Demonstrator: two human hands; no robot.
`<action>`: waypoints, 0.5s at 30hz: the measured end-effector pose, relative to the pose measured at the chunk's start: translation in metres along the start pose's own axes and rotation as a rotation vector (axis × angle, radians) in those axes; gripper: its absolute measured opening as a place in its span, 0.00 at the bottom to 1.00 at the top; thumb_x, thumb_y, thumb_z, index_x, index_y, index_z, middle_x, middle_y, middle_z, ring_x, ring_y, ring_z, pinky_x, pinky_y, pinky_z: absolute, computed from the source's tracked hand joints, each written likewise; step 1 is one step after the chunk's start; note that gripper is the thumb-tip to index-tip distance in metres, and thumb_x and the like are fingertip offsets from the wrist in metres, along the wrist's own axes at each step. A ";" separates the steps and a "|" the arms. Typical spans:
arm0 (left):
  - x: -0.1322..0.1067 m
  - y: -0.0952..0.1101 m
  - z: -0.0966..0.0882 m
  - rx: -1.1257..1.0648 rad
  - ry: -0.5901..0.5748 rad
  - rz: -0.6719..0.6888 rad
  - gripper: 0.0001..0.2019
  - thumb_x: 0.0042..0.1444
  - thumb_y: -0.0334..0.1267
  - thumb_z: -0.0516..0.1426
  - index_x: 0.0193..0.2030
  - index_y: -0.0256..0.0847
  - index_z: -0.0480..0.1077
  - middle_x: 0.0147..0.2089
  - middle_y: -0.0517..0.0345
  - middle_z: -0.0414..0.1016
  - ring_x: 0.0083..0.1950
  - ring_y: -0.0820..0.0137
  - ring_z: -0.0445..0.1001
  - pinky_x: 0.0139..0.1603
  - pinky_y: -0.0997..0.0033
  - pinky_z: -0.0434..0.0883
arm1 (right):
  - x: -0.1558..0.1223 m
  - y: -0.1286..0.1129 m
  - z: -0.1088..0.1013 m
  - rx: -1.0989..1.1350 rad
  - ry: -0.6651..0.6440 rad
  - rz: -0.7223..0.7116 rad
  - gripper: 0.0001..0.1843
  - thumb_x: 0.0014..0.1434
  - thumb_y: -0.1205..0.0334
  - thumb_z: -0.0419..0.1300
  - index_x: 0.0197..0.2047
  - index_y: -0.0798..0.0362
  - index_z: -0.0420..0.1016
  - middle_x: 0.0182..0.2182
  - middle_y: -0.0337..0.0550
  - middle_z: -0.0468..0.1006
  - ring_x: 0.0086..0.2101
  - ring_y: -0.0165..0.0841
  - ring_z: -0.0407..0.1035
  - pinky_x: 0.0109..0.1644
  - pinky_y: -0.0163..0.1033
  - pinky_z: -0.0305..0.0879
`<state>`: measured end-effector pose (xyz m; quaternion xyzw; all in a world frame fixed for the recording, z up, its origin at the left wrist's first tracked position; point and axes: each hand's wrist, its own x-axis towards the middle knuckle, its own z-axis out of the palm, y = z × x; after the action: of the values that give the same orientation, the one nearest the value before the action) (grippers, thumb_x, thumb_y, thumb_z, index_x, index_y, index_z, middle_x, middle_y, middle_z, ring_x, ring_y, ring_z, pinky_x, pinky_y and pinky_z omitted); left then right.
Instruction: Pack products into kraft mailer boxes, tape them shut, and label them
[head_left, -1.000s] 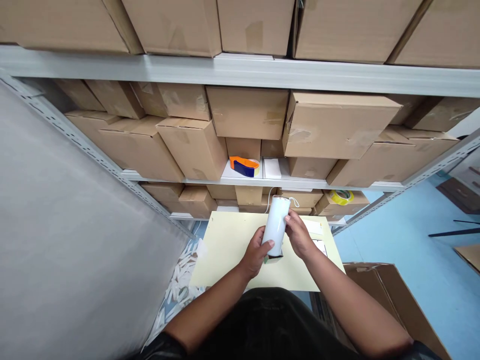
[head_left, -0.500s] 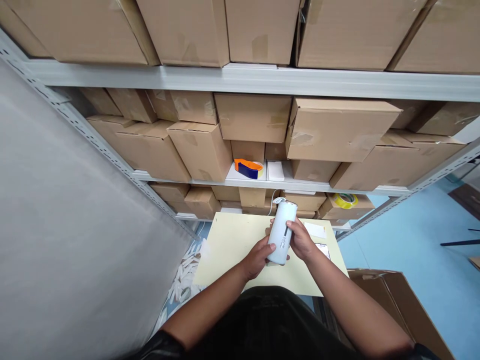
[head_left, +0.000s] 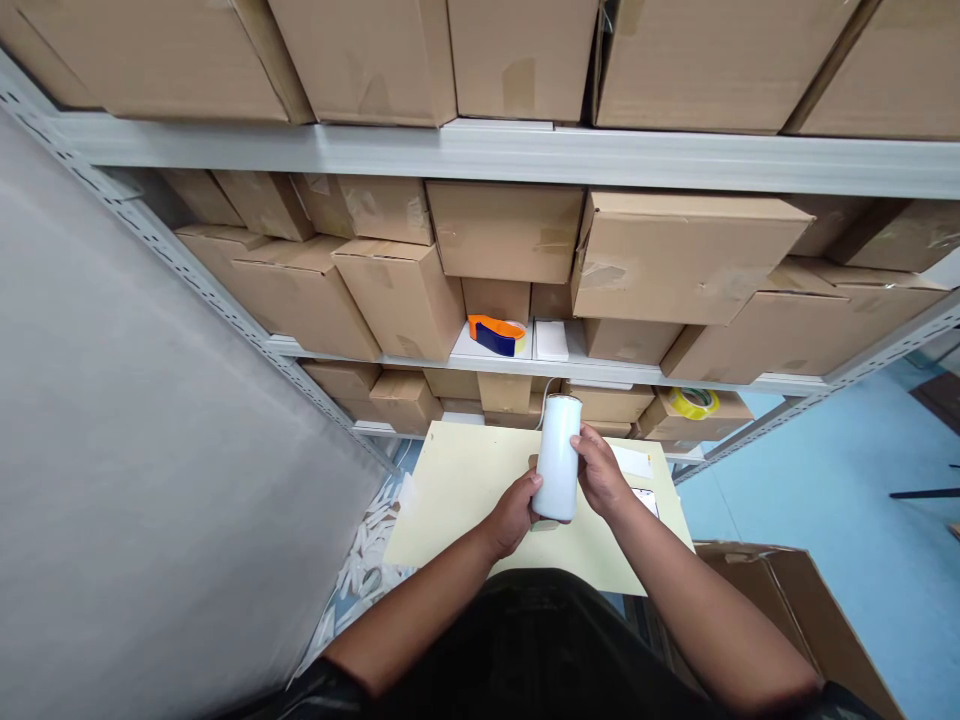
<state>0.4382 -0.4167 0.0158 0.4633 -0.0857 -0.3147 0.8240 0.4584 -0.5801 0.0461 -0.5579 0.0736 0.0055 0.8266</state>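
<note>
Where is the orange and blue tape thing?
In the head view, the orange and blue tape dispenser sits on the middle shelf, near the centre, just left of a small white box and between stacked cardboard boxes.

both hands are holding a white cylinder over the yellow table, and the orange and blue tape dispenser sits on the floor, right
Not quite. The head view shows the tape dispenser on a shelf among cardboard boxes, not on the floor. The rest holds: the left hand and right hand hold the white cylinder over the yellow table.
</note>
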 end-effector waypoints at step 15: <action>0.002 -0.002 -0.007 0.090 0.121 0.091 0.31 0.56 0.53 0.65 0.61 0.41 0.64 0.55 0.47 0.74 0.52 0.59 0.75 0.47 0.62 0.74 | 0.000 0.017 0.006 -0.096 0.089 -0.080 0.21 0.52 0.47 0.70 0.42 0.48 0.71 0.35 0.39 0.76 0.37 0.38 0.70 0.39 0.41 0.68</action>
<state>0.4422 -0.4137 0.0100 0.5137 -0.0705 -0.2443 0.8194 0.4572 -0.5685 0.0323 -0.5993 0.0875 -0.0490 0.7942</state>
